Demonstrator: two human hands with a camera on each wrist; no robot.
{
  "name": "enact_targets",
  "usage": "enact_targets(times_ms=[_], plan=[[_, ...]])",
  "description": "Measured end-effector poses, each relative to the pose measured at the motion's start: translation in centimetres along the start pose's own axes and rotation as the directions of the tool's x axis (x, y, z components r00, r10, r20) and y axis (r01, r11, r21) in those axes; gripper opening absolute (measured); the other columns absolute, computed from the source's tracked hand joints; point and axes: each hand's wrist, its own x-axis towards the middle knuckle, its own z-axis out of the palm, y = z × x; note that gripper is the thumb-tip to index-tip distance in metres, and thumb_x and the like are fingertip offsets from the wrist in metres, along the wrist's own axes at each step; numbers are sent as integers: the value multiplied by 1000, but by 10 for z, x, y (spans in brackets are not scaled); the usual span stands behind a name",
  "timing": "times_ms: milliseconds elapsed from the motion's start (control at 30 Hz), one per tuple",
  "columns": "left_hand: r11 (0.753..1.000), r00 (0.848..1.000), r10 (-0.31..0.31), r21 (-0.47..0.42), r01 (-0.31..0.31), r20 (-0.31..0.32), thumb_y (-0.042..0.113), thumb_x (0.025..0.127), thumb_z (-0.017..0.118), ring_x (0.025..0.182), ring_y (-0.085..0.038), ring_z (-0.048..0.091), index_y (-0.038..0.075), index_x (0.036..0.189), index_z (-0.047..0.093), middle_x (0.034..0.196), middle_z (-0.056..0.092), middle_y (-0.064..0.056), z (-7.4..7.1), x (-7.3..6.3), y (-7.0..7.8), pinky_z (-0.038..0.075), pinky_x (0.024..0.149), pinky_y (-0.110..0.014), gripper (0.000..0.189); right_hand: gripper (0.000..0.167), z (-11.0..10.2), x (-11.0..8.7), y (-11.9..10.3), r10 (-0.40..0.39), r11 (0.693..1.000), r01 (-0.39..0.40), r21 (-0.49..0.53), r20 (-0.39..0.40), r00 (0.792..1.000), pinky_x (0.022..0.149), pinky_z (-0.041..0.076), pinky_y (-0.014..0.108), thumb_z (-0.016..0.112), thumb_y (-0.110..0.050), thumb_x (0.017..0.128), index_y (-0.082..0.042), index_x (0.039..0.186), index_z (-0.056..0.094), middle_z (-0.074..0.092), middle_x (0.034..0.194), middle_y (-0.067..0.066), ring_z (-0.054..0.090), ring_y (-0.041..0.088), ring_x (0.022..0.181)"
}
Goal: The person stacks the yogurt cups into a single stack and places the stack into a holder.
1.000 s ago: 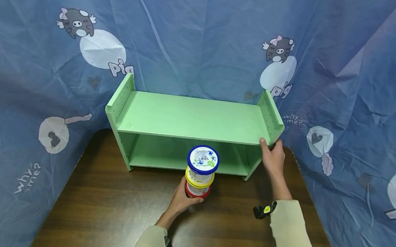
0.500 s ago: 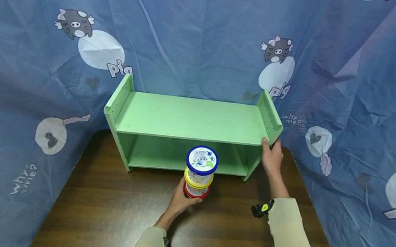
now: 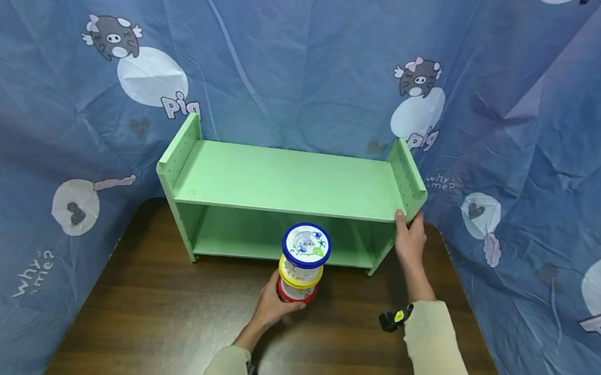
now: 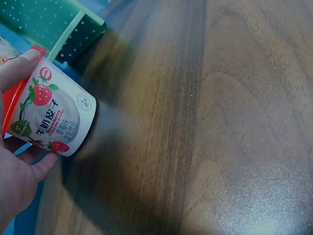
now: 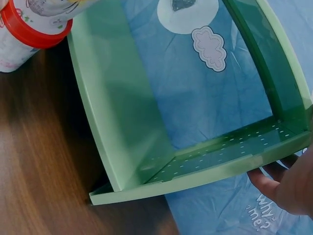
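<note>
My left hand (image 3: 269, 309) holds a stack of three yogurt cups at the bottom one. That red-lidded strawberry cup (image 4: 56, 107) sits between thumb and fingers in the left wrist view. On it stands a yellow-lidded cup (image 3: 299, 274), topped by a blue-lidded cup (image 3: 306, 245). The stack is in front of a light green two-tier shelf (image 3: 290, 178), overlapping its lower opening in the head view. With my right hand (image 3: 411, 240) I grip the shelf's right end, thumb at the upper board's front corner. Its fingers (image 5: 266, 183) curl at the outside of the side panel in the right wrist view.
The shelf stands on a brown wooden table (image 3: 168, 317). Behind and to both sides hangs a blue cloth (image 3: 298, 61) printed with pigs. Raised side panels (image 3: 180, 148) edge the upper board, and the lower board (image 3: 241, 235) lies beneath it.
</note>
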Motion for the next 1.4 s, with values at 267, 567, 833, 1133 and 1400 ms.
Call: enact_targets(times_ms=[267,567,833,1133,1400], plan=[[999,999,44,16,-44,2,18,65,94,121,-34,61,11,148,41,132,62,-15,-5,0,8,50,101,-50,98,66,-1,-1,2,-7,1000,7,3,2,1000,122,27,56,41,-48,105,-13,158,26,34,161,18,31,38,150],[996,997,76,47,-76,-15,22,64,95,119,-32,62,13,142,47,130,64,-12,-13,1,27,51,99,-48,92,62,1,-1,3,-16,1000,16,13,-7,1000,120,29,56,42,-47,105,-11,154,31,38,158,20,35,40,147],[988,990,134,87,-130,-34,25,64,95,115,-29,64,15,137,51,125,67,-10,-22,3,49,53,96,-48,86,63,1,0,3,-17,1000,17,11,-1,1000,121,27,57,41,-47,105,-12,156,28,36,160,20,32,40,149],[974,980,192,130,-184,-52,28,65,95,110,-27,67,17,135,54,122,69,-8,-35,7,76,54,94,-47,82,64,3,-1,4,-22,1000,22,5,-1,1000,123,26,55,38,-48,105,-15,159,24,34,162,18,29,38,151],[966,976,202,176,-187,-74,30,63,96,105,-26,68,15,134,55,118,71,-9,-44,5,100,56,89,-44,83,63,4,-1,2,-17,1000,17,-1,-6,1000,121,27,57,38,-48,106,-11,156,29,36,160,21,31,40,149]])
